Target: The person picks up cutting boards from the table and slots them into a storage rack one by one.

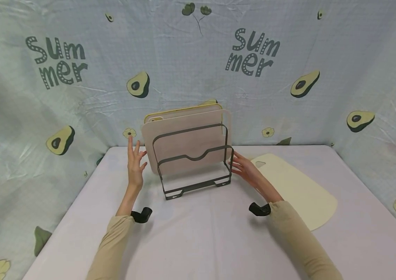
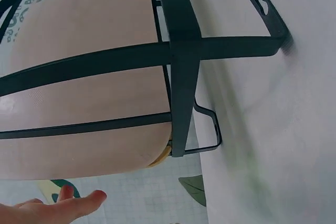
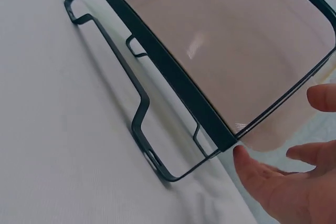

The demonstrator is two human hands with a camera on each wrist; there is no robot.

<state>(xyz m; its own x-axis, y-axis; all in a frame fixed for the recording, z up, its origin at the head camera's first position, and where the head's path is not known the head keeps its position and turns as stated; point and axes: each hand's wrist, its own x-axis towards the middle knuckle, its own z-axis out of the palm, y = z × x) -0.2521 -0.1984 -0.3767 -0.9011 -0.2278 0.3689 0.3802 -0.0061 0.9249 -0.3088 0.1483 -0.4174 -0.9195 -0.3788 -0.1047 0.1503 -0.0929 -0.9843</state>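
Observation:
A dark metal rack (image 1: 194,165) stands mid-table and holds an upright pink cutting board (image 1: 187,142), with a yellow board (image 1: 184,110) just behind it. My left hand (image 1: 135,157) is raised left of the rack with straight fingers, clear of the board's edge. My right hand (image 1: 244,165) hovers at the rack's right end, fingers relaxed and holding nothing. In the right wrist view the thumb (image 3: 247,162) lies right by the rack's (image 3: 173,85) corner; I cannot tell whether it touches. The left wrist view shows the rack (image 2: 181,61), the pink board (image 2: 89,82) and my fingertips (image 2: 79,203) below.
A cream cutting board (image 1: 299,188) lies flat on the white table (image 1: 204,237) to the right of my right arm. Avocado-print cloth walls (image 1: 288,77) close in the back and both sides.

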